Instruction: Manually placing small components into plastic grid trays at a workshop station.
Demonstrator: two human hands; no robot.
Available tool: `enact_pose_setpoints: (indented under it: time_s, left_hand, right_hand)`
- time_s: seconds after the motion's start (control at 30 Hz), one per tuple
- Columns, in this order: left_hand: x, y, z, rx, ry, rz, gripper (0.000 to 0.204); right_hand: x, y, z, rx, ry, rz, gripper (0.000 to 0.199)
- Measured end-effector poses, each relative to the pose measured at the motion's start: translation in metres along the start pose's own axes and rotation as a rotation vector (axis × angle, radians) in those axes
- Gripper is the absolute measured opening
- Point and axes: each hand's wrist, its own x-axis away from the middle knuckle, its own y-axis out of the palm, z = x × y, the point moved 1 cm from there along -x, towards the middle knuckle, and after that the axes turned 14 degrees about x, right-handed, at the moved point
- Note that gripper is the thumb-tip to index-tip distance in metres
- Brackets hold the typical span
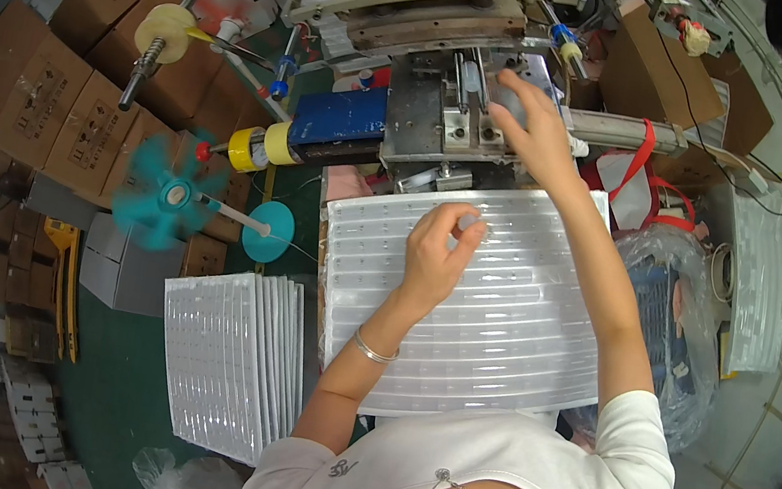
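over the far half of the ribbed white tray (pixel 487 345): left hand (pixel 440 252), thumb and forefinger pinched on one small translucent piece (pixel 468 222), just above the tray's rows.

beyond the tray's far edge: right hand (pixel 535 129), thumb and forefinger spread apart beside a metal fixture (pixel 457 131); cannot tell whether anything is held. clear cylinder (pixel 472 76), one, set between the fixture's rods.

beyond the tray's far left corner: blue box (pixel 339 117), one; yellow tape roll (pixel 245 149), one, on a spindle.

left of the tray: teal fan (pixel 171 194), one, blades blurred; stack of white trays (pixel 228 357), standing tilted, fanned at the edges.

further left of the tray: cardboard boxes (pixel 42 106), piled.

right of the tray: clear plastic bag (pixel 696 366), bulky; red strap (pixel 637 170), near the far right corner.
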Motion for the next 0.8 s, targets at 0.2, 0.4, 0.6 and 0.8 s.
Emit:
enact_pose_setpoints:
  time_s: [0.2,0.4,0.6,0.8]
  left_hand:
    - [0.004,-0.040,-0.027,0.505,-0.357,0.084,0.020]
    - [-0.003,-0.062,-0.040,0.924,-0.614,0.293,0.021]
    - [-0.001,-0.046,-0.042,0.954,-0.665,0.179,0.019]
    - [0.002,-0.044,-0.033,0.767,-0.639,0.146,0.016]
  right_hand:
    - [0.065,-0.098,0.027,0.061,0.231,-0.477,0.017]
    - [0.110,-0.150,0.057,0.375,0.157,-0.654,0.013]
    - [0.139,-0.135,0.061,0.375,-0.154,-0.884,0.025]
    - [0.157,-0.120,0.065,0.397,-0.313,-0.873,0.036]
